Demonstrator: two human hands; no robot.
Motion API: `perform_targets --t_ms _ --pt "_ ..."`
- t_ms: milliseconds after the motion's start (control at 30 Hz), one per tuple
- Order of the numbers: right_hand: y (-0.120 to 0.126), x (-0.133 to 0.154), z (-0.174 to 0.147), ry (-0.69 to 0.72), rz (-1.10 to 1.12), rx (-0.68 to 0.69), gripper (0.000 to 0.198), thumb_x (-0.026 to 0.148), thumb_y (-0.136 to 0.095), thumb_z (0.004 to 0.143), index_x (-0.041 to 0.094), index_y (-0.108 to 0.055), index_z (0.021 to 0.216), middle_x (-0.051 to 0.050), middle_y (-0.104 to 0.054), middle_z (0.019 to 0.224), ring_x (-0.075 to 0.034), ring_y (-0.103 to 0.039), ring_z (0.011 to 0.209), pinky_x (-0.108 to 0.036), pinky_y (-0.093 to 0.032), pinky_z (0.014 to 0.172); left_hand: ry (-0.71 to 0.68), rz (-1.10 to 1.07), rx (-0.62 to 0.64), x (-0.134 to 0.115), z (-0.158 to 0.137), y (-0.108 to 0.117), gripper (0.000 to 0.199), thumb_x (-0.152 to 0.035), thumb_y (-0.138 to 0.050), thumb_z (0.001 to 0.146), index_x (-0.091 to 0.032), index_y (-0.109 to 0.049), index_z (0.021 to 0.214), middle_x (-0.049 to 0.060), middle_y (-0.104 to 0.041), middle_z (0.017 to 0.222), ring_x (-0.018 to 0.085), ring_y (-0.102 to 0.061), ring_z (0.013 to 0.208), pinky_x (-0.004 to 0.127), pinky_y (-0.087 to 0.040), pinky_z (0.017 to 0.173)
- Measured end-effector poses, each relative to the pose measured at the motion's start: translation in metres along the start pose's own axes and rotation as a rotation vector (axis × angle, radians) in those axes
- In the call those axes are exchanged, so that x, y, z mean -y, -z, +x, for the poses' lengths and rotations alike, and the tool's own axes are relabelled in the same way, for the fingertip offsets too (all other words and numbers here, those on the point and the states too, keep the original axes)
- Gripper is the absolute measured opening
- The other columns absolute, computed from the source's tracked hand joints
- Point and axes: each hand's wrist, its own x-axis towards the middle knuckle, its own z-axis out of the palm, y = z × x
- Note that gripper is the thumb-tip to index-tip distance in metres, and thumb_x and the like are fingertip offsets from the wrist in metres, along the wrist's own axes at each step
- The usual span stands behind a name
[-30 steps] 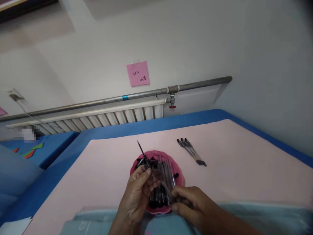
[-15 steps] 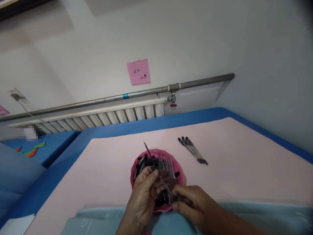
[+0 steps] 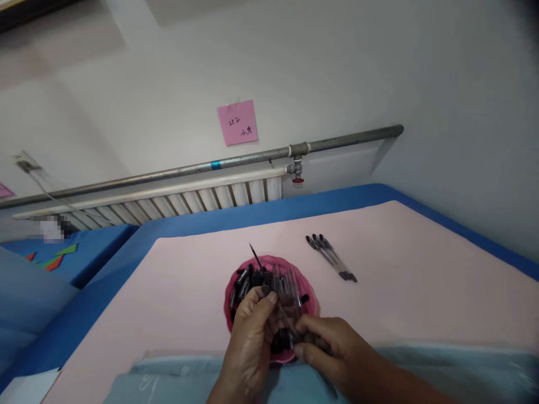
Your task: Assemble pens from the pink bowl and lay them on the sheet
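Observation:
My left hand [image 3: 251, 331] is closed over the front of the pink basket [image 3: 304, 273]. Its thumb and fingers pinch a thin pen refill [image 3: 255, 256], whose dark tip points up and away to the left. The refill's rear end runs down to my right hand [image 3: 337, 345]. That hand is closed around a slender pen barrel [image 3: 330, 388], partly hidden by the fingers; how far the refill sits inside it I cannot tell. Black pen caps [image 3: 244, 287] and clear pen barrels [image 3: 293, 287] fill the basket below both hands.
Several capped pens [image 3: 330, 257] lie side by side right of the basket on the pink table cover [image 3: 189, 280]. Blue-green cloth [image 3: 168, 379] lines the near edge. A radiator [image 3: 202, 199] and pipe [image 3: 353, 136] run along the wall behind. Coloured flat pieces [image 3: 54, 262] lie far left.
My left hand has shifted slightly right, toward my right hand, and the refill with it, so less of the refill shows between them. The row of pens stays put.

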Motion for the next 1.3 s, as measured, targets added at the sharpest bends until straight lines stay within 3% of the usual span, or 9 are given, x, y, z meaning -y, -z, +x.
perform_targets --t_ms 233,333,467,767,867,1033,1133,1300 --pt "0.004 0.000 0.003 0.012 0.060 -0.110 0.011 0.028 -0.050 0.079 0.021 -0.053 0.071 0.005 -0.046 0.055 -0.011 -0.042 0.050 -0.021 -0.030 0.047 -0.110 0.211 0.046 -0.003 0.003 0.007 0.019 -0.028 -0.066 0.074 -0.014 -0.061 0.085 0.004 -0.066 0.079 0.013 -0.062 0.073 0.024 -0.048 0.066" --pt "0.008 -0.003 0.005 0.022 0.116 -0.169 0.015 0.032 -0.049 0.081 0.020 -0.055 0.074 0.004 -0.048 0.054 -0.012 -0.046 0.049 -0.022 -0.033 0.047 -0.168 0.265 -0.057 -0.014 0.008 0.017 0.023 -0.033 -0.064 0.075 -0.015 -0.061 0.089 0.005 -0.066 0.085 0.011 -0.061 0.069 0.022 -0.047 0.061" --pt "0.010 -0.007 0.007 0.039 0.217 -0.188 0.017 0.035 -0.049 0.083 0.019 -0.054 0.078 0.004 -0.051 0.054 -0.013 -0.051 0.049 -0.024 -0.039 0.050 -0.221 0.265 -0.208 -0.030 0.015 0.031 0.023 -0.033 -0.068 0.070 -0.014 -0.057 0.078 0.001 -0.064 0.072 0.007 -0.055 0.055 0.019 -0.044 0.053" --pt "0.012 -0.004 0.005 0.053 0.361 -0.265 0.018 0.038 -0.049 0.083 0.020 -0.052 0.079 0.003 -0.056 0.054 -0.013 -0.055 0.049 -0.023 -0.042 0.046 -0.287 0.348 -0.231 -0.038 0.017 0.041 0.018 -0.030 -0.065 0.071 -0.016 -0.056 0.076 -0.002 -0.060 0.066 0.008 -0.054 0.056 0.020 -0.041 0.054" --pt "0.013 -0.003 0.003 0.068 0.308 -0.331 0.017 0.037 -0.048 0.084 0.020 -0.053 0.082 0.003 -0.056 0.055 -0.013 -0.055 0.048 -0.023 -0.043 0.045 -0.315 0.453 -0.224 -0.035 0.017 0.041 0.016 -0.031 -0.062 0.072 -0.016 -0.056 0.074 -0.003 -0.058 0.064 0.009 -0.052 0.056 0.021 -0.040 0.055" --pt "0.015 -0.008 0.001 0.157 0.039 -0.432 0.014 0.033 -0.048 0.083 0.021 -0.056 0.082 0.002 -0.058 0.061 -0.014 -0.057 0.054 -0.024 -0.047 0.052 -0.364 0.639 -0.218 -0.034 0.015 0.038 0.018 -0.035 -0.059 0.073 -0.017 -0.057 0.073 -0.003 -0.056 0.062 0.010 -0.050 0.057 0.023 -0.039 0.056" --pt "0.017 -0.008 0.001 0.163 -0.002 -0.421 0.014 0.033 -0.048 0.084 0.022 -0.056 0.082 0.002 -0.060 0.063 -0.014 -0.059 0.055 -0.024 -0.047 0.053 -0.358 0.802 -0.160 -0.034 0.012 0.037 0.014 -0.032 -0.054 0.077 -0.019 -0.056 0.076 -0.003 -0.055 0.064 0.011 -0.049 0.059 0.024 -0.038 0.057" --pt "0.017 -0.006 0.000 0.103 0.111 -0.393 0.013 0.033 -0.048 0.085 0.021 -0.055 0.083 0.003 -0.059 0.060 -0.013 -0.060 0.053 -0.022 -0.048 0.052 -0.348 1.259 0.129 -0.029 0.004 0.033 0.006 -0.018 -0.053 0.073 -0.019 -0.058 0.076 0.001 -0.058 0.074 0.015 -0.053 0.072 0.027 -0.039 0.066"
